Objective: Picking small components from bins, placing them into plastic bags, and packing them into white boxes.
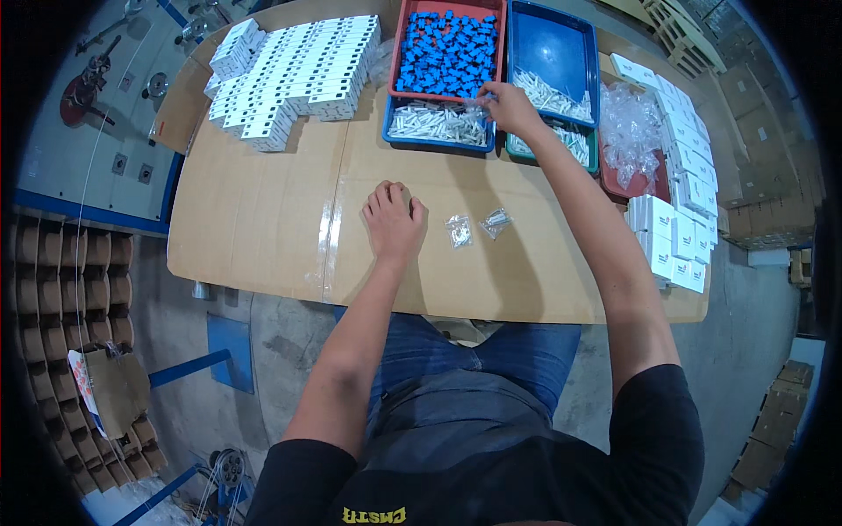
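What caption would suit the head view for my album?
Right hand by the red tray of blue parts, left hand on the cardboard beside two small bags.

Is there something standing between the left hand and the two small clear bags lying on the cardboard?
Nothing visible stands between the left hand and the nearer bag, only cardboard. Toward the farther bag, the nearer one lies in between.

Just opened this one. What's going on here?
A person sits at a cardboard-covered table. Their right hand is at the near right corner of a red tray of blue pieces; its grip is unclear. Their left hand rests palm down on the cardboard. Two small clear bags lie to its right, and white boxes are stacked on both sides.
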A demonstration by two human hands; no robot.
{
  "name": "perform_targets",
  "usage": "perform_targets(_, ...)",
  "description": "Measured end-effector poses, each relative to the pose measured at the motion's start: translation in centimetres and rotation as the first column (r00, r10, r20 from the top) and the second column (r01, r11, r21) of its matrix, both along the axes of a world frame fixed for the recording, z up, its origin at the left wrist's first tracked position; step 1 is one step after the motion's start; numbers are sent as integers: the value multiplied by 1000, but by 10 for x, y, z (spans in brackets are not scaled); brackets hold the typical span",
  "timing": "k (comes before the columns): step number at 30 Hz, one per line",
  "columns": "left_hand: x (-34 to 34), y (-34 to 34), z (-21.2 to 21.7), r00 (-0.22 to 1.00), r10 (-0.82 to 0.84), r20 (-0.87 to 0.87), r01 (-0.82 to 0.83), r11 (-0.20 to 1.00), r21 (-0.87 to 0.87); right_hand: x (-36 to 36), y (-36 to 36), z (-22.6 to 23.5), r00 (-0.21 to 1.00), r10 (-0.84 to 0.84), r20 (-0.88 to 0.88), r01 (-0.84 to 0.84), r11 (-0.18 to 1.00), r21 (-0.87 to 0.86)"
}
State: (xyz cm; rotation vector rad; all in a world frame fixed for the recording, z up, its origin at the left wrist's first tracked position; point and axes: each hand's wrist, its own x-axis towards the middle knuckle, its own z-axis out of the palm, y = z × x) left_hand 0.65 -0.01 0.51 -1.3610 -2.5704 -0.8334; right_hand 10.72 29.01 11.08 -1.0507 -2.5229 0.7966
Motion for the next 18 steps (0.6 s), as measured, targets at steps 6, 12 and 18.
perform_targets(6, 0, 0, -2, 1000, 7, -9, -7, 1000, -12, 12, -13, 0, 981, -71, -178, 42, 986, -162)
perform_targets(12, 6, 6, -7, 999, -14, -52, 14, 1000, -3, 45, 4, -40, 902, -181, -393, 39, 938, -345)
perform_targets(18, -8, -5, -10, 996, 7, -90, -8, 1000, -9, 138, 45, -51, 601, -698, -389, 402, 685, -608)
